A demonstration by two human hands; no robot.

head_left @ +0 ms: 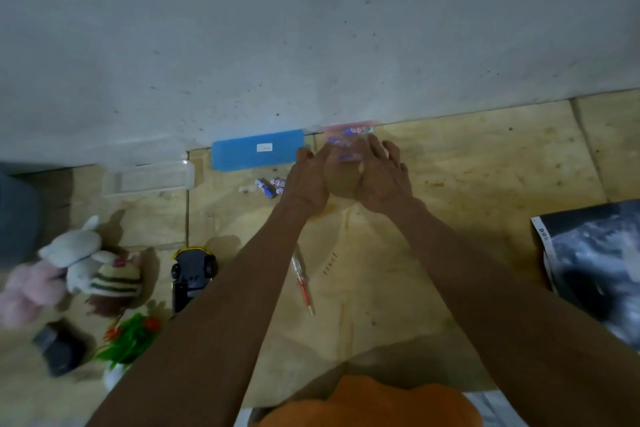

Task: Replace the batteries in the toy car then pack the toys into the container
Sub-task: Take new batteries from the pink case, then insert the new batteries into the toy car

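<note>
Reaching out to the blurry battery pack [346, 142] by the wall, left hand [308, 180] and right hand [382, 173] both have fingers spread, gripping nothing I can make out. Toy car [192, 276] lies flipped over, loose batteries [272, 186] nearby, and the clear container [149, 178] looks empty with the plush toys [76, 267] unpacked. Early days, I'd say.

A grey concrete wall [311, 28] bounds the far edge of the tan tiled floor [467, 166]. A dark printed sheet [595, 263] lies on the floor, well right of the wall's midpoint. A grey object [17, 215] sits near the wall's left end.
</note>
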